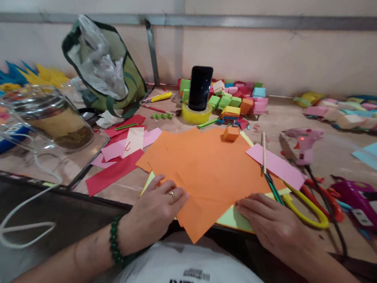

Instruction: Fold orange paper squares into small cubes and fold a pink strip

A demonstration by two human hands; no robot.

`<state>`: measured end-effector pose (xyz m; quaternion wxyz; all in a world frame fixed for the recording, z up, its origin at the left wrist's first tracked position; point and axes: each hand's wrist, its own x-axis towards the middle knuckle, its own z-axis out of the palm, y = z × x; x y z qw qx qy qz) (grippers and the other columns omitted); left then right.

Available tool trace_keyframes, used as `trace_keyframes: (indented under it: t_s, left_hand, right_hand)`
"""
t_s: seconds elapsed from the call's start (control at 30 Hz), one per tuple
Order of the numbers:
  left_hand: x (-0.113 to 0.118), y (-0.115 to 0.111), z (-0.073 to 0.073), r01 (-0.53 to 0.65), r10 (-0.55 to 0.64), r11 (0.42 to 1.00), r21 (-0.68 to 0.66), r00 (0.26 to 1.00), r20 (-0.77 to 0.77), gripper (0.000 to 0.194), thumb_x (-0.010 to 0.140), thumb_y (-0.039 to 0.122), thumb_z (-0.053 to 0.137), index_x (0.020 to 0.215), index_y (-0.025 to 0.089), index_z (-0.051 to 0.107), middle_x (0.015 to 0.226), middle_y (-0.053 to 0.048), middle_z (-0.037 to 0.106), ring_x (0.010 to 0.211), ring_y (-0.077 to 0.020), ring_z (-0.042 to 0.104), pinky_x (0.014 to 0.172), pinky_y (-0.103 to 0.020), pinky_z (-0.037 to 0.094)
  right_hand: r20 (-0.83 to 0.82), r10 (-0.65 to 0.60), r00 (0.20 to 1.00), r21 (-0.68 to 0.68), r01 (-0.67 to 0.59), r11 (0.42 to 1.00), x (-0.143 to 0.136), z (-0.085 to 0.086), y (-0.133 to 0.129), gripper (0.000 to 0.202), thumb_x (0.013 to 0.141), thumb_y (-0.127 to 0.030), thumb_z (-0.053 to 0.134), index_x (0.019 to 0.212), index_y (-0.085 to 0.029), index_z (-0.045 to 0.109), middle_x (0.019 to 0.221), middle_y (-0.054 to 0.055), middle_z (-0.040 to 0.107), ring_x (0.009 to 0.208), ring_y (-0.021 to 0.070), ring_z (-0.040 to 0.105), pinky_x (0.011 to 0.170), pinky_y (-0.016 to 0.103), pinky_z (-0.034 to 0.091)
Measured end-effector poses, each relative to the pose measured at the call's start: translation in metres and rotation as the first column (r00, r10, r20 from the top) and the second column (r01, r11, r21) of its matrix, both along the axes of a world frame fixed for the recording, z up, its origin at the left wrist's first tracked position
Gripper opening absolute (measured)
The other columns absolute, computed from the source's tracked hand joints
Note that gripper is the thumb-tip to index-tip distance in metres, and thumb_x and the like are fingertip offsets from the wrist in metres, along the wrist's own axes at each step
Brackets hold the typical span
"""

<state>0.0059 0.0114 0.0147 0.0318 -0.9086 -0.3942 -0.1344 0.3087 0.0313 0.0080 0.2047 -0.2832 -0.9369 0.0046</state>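
Orange paper sheets (202, 165) lie spread at the table's front edge, one corner hanging over it, with yellow-green paper (234, 218) showing beneath. My left hand (156, 211) rests on the orange paper's left front side, fingers bent and loosely apart, a ring and a green bead bracelet on it. At the right front side, my right hand (275, 226) touches the paper's edge with its fingers close together; whether they pinch the sheet is hard to tell. A small orange paper box (231, 134) sits on the sheets' far part. A pink strip (275, 166) overlaps their right side.
Yellow-handled scissors (311, 211), a pink glue gun (303, 145) and a purple glue gun (361, 203) lie right. A phone (200, 89) stands in yellow tape (195, 114) before colourful paper boxes (225, 101). Left are red strips (115, 172), a jar (53, 121) and a green bag (131, 75).
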Motion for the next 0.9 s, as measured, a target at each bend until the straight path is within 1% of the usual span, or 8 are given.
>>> trace_keyframes:
  t_s: [0.13, 0.27, 0.43, 0.6, 0.7, 0.8, 0.87, 0.9]
  left_hand:
    - [-0.022, -0.009, -0.002, -0.136, 0.135, 0.99, 0.03, 0.991, 0.024, 0.039, 0.081, 0.003, 0.043, 0.109, 0.017, 0.064, 0.098, -0.006, 0.069, 0.086, -0.022, 0.053, 0.08, -0.04, 0.034]
    - [-0.037, -0.017, -0.006, -0.23, 0.228, 0.973, 0.032, 0.972, 0.053, 0.045, 0.078, 0.0, 0.041, 0.11, 0.019, 0.065, 0.104, -0.006, 0.069, 0.091, -0.0227, 0.054, 0.081, -0.04, 0.034]
    - [-0.04, -0.021, -0.011, -0.27, 0.271, 0.963, -0.021, 0.961, 0.057, 0.051, 0.076, -0.001, 0.041, 0.114, 0.024, 0.064, 0.108, -0.006, 0.067, 0.095, -0.0234, 0.053, 0.083, -0.041, 0.036]
    - [-0.039, -0.024, -0.01, -0.275, 0.274, 0.961, 0.016, 0.961, 0.049, 0.051, 0.077, -0.002, 0.041, 0.114, 0.023, 0.064, 0.108, -0.006, 0.068, 0.094, -0.0237, 0.054, 0.082, -0.042, 0.036]
    - [-0.037, -0.026, -0.008, -0.262, 0.26, 0.963, 0.065, 0.965, 0.043, 0.049, 0.077, -0.002, 0.04, 0.114, 0.019, 0.064, 0.108, -0.006, 0.069, 0.094, -0.0233, 0.055, 0.084, -0.041, 0.036]
    - [-0.036, -0.027, -0.009, -0.261, 0.258, 0.959, 0.109, 0.965, 0.038, 0.047, 0.076, -0.001, 0.04, 0.112, 0.017, 0.065, 0.108, -0.007, 0.07, 0.094, -0.023, 0.056, 0.086, -0.04, 0.036]
    - [-0.035, -0.026, -0.009, -0.266, 0.265, 0.956, 0.123, 0.964, 0.026, 0.049, 0.074, -0.002, 0.039, 0.11, 0.017, 0.065, 0.106, -0.006, 0.07, 0.092, -0.0229, 0.056, 0.088, -0.041, 0.035]
    - [-0.035, -0.025, -0.009, -0.269, 0.268, 0.955, 0.124, 0.963, 0.022, 0.051, 0.072, -0.003, 0.038, 0.11, 0.018, 0.066, 0.105, -0.005, 0.071, 0.092, -0.0228, 0.056, 0.089, -0.041, 0.034]
  right_hand:
    - [-0.073, -0.015, 0.997, -0.043, 0.012, 0.999, -0.001, -0.003, 0.002, 0.027, 0.088, -0.007, 0.043, 0.097, -0.019, 0.065, 0.092, 0.008, 0.069, 0.088, 0.0178, 0.063, 0.073, 0.03, 0.056]
    - [-0.104, -0.052, 0.993, -0.071, 0.045, 0.997, 0.001, -0.006, 0.001, 0.026, 0.088, -0.008, 0.045, 0.099, -0.02, 0.065, 0.094, 0.007, 0.069, 0.087, 0.0165, 0.063, 0.072, 0.028, 0.056]
    - [-0.149, -0.14, 0.979, -0.049, 0.134, 0.99, 0.0, -0.006, -0.006, 0.024, 0.087, -0.007, 0.047, 0.097, -0.02, 0.064, 0.091, 0.008, 0.068, 0.085, 0.0169, 0.062, 0.071, 0.028, 0.055]
    - [-0.106, -0.205, 0.973, -0.062, 0.2, 0.978, 0.002, -0.002, -0.012, 0.027, 0.088, -0.006, 0.043, 0.097, -0.02, 0.065, 0.088, 0.007, 0.067, 0.083, 0.0163, 0.061, 0.069, 0.027, 0.054]
    - [-0.061, -0.235, 0.97, -0.05, 0.233, 0.971, 0.004, 0.006, -0.012, 0.025, 0.088, -0.007, 0.043, 0.088, -0.02, 0.065, 0.084, 0.006, 0.066, 0.078, 0.0163, 0.06, 0.066, 0.028, 0.051]
    - [-0.109, -0.279, 0.954, 0.033, 0.284, 0.958, -0.006, 0.018, -0.011, 0.022, 0.086, -0.007, 0.046, 0.078, -0.019, 0.063, 0.081, 0.006, 0.065, 0.076, 0.0174, 0.058, 0.066, 0.03, 0.048]
    - [-0.164, -0.242, 0.956, 0.05, 0.253, 0.966, -0.021, 0.02, -0.01, 0.023, 0.086, -0.005, 0.045, 0.085, -0.019, 0.065, 0.087, 0.008, 0.066, 0.082, 0.0183, 0.057, 0.069, 0.03, 0.049]
    - [-0.167, -0.205, 0.964, 0.033, 0.213, 0.976, -0.029, 0.019, -0.01, 0.027, 0.086, -0.005, 0.044, 0.096, -0.018, 0.066, 0.092, 0.009, 0.067, 0.086, 0.0187, 0.057, 0.07, 0.029, 0.049]
